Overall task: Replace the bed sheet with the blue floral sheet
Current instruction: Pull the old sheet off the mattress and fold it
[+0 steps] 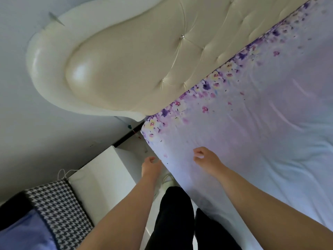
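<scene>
Floral sheet (243, 132) runs off frame at three o'clock, its far side unseen. Headboard (135, 60) is clipped at twelve. Left hand (151, 166) fingertips curl out of sight at the mattress edge; grip unclear. Houndstooth fabric (59, 213) cut at seven.

Both bare forearms reach forward from the bottom edge. Left hand (151, 164) low, fingers loosely curled, holding nothing visible. Right hand (205, 157) further right, wrist slightly bent, fingers curled inward; whether its grip pinches anything is unclear. Hands apart, not touching.
</scene>
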The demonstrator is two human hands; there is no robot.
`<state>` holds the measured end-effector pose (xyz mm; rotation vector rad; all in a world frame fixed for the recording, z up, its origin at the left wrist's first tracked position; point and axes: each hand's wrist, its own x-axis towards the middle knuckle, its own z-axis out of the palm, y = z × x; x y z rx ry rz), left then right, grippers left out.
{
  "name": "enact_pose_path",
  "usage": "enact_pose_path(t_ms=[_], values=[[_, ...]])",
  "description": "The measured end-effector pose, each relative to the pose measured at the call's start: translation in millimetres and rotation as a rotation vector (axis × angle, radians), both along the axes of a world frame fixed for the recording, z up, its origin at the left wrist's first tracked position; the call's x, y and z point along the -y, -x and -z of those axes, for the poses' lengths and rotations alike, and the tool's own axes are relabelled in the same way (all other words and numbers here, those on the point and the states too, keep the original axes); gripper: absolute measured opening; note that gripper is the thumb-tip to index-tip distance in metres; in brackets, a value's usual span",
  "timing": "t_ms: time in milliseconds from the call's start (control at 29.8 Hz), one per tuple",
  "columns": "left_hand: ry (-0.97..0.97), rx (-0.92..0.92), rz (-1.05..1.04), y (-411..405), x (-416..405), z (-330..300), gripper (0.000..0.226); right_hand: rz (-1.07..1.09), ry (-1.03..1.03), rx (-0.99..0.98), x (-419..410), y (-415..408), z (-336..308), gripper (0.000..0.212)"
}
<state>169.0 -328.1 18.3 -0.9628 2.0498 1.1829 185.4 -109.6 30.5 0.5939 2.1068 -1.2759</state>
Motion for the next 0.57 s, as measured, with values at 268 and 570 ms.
enact_pose_path(t_ms=[268,570], values=[[0.049,0.06,0.069,71.3,47.5,80.1,0.045,-0.273,0.085,0.127,81.0,93.4,76.8,0.064],[-0.111,0.057,0.018,121.1,60.8,139.9,0.053,-0.345,0.092,0.43,109.3,141.4,172.6,0.088]])
